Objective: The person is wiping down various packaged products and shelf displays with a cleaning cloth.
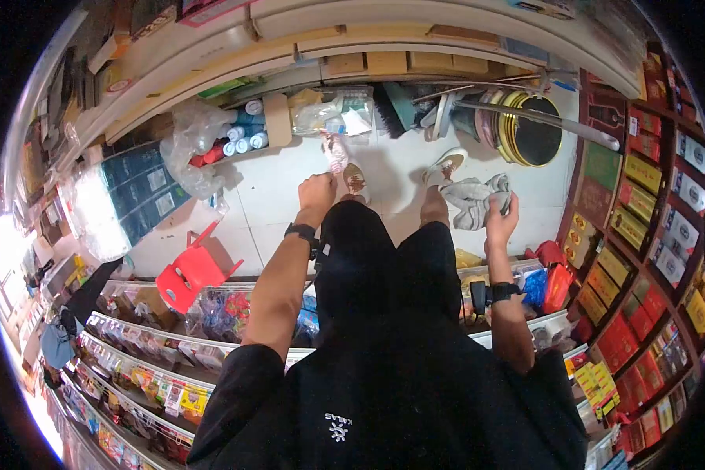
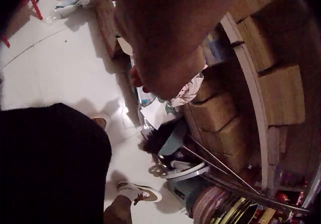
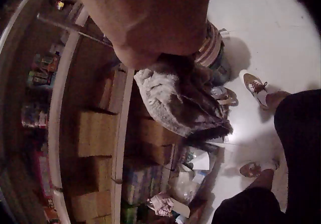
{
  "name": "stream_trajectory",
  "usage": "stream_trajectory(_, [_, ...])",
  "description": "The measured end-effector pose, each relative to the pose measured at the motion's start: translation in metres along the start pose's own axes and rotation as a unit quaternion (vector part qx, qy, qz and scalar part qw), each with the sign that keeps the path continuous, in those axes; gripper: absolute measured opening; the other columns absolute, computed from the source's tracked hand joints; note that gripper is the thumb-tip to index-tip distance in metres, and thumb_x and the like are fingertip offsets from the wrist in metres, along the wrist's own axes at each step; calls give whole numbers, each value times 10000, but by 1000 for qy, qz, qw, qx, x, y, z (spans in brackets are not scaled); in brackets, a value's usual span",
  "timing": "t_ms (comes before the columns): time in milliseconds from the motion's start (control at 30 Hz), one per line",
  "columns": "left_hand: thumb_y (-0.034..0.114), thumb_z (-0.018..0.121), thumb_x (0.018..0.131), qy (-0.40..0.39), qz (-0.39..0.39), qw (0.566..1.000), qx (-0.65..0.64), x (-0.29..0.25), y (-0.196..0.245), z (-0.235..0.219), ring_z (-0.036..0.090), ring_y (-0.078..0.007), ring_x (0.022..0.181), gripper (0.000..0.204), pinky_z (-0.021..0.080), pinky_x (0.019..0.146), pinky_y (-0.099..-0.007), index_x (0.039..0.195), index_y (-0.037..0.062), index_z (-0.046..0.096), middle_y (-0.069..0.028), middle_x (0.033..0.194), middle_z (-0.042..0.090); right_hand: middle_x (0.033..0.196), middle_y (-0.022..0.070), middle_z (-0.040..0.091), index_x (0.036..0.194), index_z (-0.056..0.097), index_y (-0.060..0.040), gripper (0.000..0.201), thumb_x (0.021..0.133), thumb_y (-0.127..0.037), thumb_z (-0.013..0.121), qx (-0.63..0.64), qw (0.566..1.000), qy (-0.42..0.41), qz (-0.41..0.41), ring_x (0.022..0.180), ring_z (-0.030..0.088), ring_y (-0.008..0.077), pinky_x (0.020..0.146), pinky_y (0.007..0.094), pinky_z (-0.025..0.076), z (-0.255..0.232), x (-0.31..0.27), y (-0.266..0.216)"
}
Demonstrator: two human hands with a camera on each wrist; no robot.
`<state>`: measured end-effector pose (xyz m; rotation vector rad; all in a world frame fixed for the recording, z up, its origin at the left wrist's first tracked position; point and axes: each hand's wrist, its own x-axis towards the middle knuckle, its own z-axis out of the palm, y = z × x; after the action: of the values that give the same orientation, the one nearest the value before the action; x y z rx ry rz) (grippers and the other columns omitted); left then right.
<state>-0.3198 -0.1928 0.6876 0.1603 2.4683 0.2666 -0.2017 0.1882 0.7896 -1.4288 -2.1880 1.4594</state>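
Note:
My left hand (image 1: 318, 196) has its fingers curled round one end of a crumpled pink-and-white item (image 1: 336, 153), which hangs beyond the fist near one shoe. The left wrist view shows the same hand (image 2: 163, 76) with the crumpled item (image 2: 189, 91) beside it. On the other side, my right hand (image 1: 502, 221) grips a grey cloth (image 1: 472, 202) by its edge, thumb against it. Seen from the right wrist, the cloth (image 3: 173, 101) hangs in folds below the hand (image 3: 155, 43), whose fingertips are hidden.
A red stool (image 1: 186, 276) lies at the left. Round gold-rimmed items (image 1: 517, 125) and a long handle (image 1: 556, 119) are at the back right. Ahead is a low shelf with boxes (image 1: 388, 63); boxed goods (image 1: 630, 227) line the right. Both feet stand on the tiled floor (image 1: 278, 223).

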Motion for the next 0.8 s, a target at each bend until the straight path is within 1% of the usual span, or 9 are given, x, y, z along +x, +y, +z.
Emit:
stream_trajectory(133, [361, 601, 941, 29, -66, 993, -95, 23, -51, 28, 709, -398, 816, 277, 567, 786, -505, 878, 138, 752, -183, 862, 732, 1087, 88, 663, 1264, 585, 4, 401, 883, -60, 691, 7, 1000, -15, -3, 989, 604, 173, 923, 314, 476, 22, 4, 52])
stream_trajectory(267, [379, 625, 928, 59, -113, 970, -205, 79, -65, 39, 691, -437, 811, 270, 565, 770, -519, 900, 142, 751, -176, 827, 728, 1112, 103, 663, 1271, 580, 13, 411, 875, -33, 679, 3, 998, -63, 25, 1029, 597, 178, 955, 319, 462, 44, -8, 20])
stream_trajectory(333, [374, 621, 934, 84, -94, 967, -222, 100, -59, 35, 715, -362, 732, 320, 579, 693, -455, 851, 89, 740, -157, 800, 738, 1099, 101, 667, 1270, 581, 12, 407, 876, -26, 674, -9, 998, -62, -22, 1013, 603, 179, 939, 313, 466, 53, -7, 17])
stream_trajectory(400, [358, 597, 946, -50, -233, 876, -420, 112, -49, 31, 717, -236, 651, 383, 568, 610, -370, 768, 42, 720, -123, 770, 744, 1088, 98, 667, 1269, 581, 9, 404, 877, -25, 674, -15, 998, -56, 14, 1006, 603, 178, 933, 310, 468, 57, -2, 25])
stream_trajectory(467, [369, 572, 949, -96, -242, 862, -434, 111, -59, 57, 696, -151, 610, 414, 552, 561, -303, 798, 15, 723, -96, 746, 742, 1089, 97, 667, 1267, 584, 7, 403, 878, -32, 680, -10, 998, -58, -2, 1006, 602, 176, 937, 313, 467, 59, -11, 10])
stream_trajectory(533, [395, 565, 939, -149, -161, 916, -337, 113, -57, 72, 716, -206, 653, 425, 573, 627, -328, 857, 13, 731, -106, 741, 739, 1090, 100, 669, 1261, 591, 5, 396, 880, -39, 687, -5, 998, -55, -21, 1022, 601, 177, 945, 319, 466, 56, -10, 0])
stream_trajectory(600, [387, 585, 904, -113, -97, 965, -218, 114, -50, 104, 711, -386, 922, 434, 554, 849, -456, 908, -20, 737, -236, 959, 734, 1098, 109, 672, 1255, 597, 3, 394, 879, -53, 697, -40, 996, -54, -54, 1035, 605, 183, 951, 320, 469, 51, -10, -8])
stream_trajectory(667, [381, 602, 882, -139, -95, 952, -256, 76, -6, 43, 671, -430, 1022, 450, 532, 909, -484, 1007, -35, 720, -270, 1055, 704, 1111, 119, 676, 1255, 599, 3, 397, 876, -58, 701, -39, 995, -56, -74, 1048, 610, 186, 961, 320, 468, 43, -7, -10])
stream_trajectory(800, [373, 577, 942, 39, 20, 980, -193, 44, 39, 24, 726, -314, 699, 418, 573, 791, -431, 807, -1, 709, -178, 812, 727, 1121, 127, 679, 1252, 601, 4, 400, 869, -54, 703, -11, 997, -55, -57, 1061, 616, 195, 969, 324, 467, 25, 3, -18])
